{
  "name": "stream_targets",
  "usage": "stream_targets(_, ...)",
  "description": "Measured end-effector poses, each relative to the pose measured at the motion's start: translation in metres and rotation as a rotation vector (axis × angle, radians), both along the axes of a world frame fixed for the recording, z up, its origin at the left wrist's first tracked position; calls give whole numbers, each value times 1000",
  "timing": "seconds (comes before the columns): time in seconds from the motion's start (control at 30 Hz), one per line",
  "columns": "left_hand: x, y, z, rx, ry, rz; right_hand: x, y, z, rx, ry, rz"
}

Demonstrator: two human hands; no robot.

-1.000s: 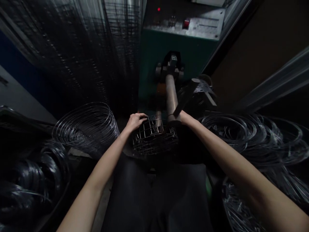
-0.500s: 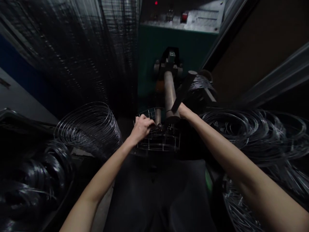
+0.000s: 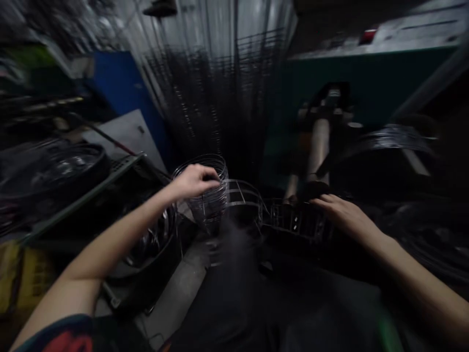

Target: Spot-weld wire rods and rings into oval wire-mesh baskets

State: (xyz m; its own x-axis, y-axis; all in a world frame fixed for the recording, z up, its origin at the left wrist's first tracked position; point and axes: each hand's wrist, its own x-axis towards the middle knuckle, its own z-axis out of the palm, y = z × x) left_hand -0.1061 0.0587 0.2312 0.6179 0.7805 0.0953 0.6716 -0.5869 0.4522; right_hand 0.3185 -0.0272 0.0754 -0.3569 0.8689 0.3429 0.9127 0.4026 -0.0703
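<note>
My left hand (image 3: 196,181) is over a stack of thin wire rings (image 3: 210,208), its thumb and fingers curled together; blur hides what they hold. Just right of its fingertips is a curved piece of wire grid (image 3: 244,195), though I cannot tell whether they touch. A welded wire frame (image 3: 293,222) sits at the lower end of the machine's metal arms (image 3: 320,146). Beside the arm's end, my right hand (image 3: 339,210) has its fingers bent and pressed together at the frame's right side. What lies beneath those fingers is hidden.
A green machine body (image 3: 366,78) stands behind the arms. Wire racks (image 3: 220,93) hang at the back. A dark tub (image 3: 157,259) with wire coils is at lower left, near a yellow crate (image 3: 31,278). More wire coils (image 3: 432,234) lie dimly at right.
The view has swung left. My left hand has moved away from the machine's arms to the ring stack. My right hand, earlier partly behind the arm, now shows beside its end.
</note>
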Motion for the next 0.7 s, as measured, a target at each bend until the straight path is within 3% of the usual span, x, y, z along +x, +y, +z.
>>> stream_targets(0.1,-29,23,48,276,134,261,-5,-11,-7,35,7,28)
stream_targets(0.17,-36,29,60,431,146,386,-20,-23,-3,54,7,38)
stream_targets(0.23,-33,29,50,521,160,441,-40,-38,4,78,-11,52)
stream_targets(0.33,-24,31,12,537,213,396,-65,-58,16,111,-39,82)
stream_targets(0.43,-22,44,-16,522,211,388,-75,-75,27,51,108,70)
stream_targets(0.53,-22,59,-27,468,257,416,-78,-90,39,-74,367,1)
stream_targets(0.7,-15,57,-46,345,344,242,-90,-110,60,-218,565,-99)
